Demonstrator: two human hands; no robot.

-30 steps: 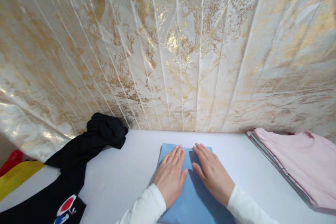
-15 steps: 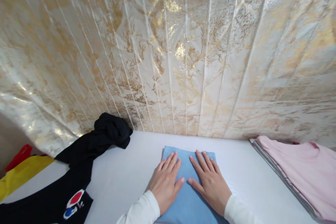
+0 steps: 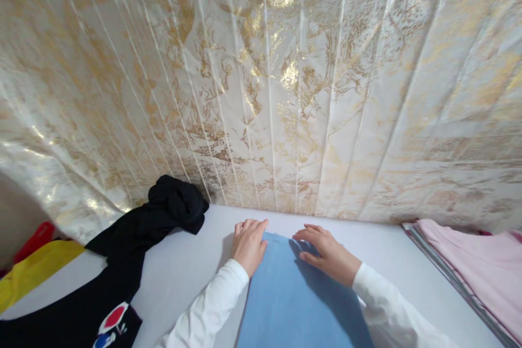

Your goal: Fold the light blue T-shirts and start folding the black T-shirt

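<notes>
A folded light blue garment (image 3: 293, 299) lies flat on the white table (image 3: 196, 272) in front of me. My left hand (image 3: 247, 243) rests at its far left corner, fingers curled over the edge. At the far right corner my right hand (image 3: 326, 254) lies on the cloth with its fingers bent down onto it. Both arms are in white sleeves. Whether either hand pinches the fabric is not clear.
A black garment (image 3: 134, 244) with a red and blue print lies bunched at the left. Yellow cloth (image 3: 32, 274) and red cloth (image 3: 35, 234) show at the far left. A stack topped by a pink shirt (image 3: 481, 266) sits at the right. A gold-patterned curtain (image 3: 265, 81) hangs behind.
Both hands have slid from the middle of the blue garment out to its far corners, and the fingers have curled. The view has shifted slightly.
</notes>
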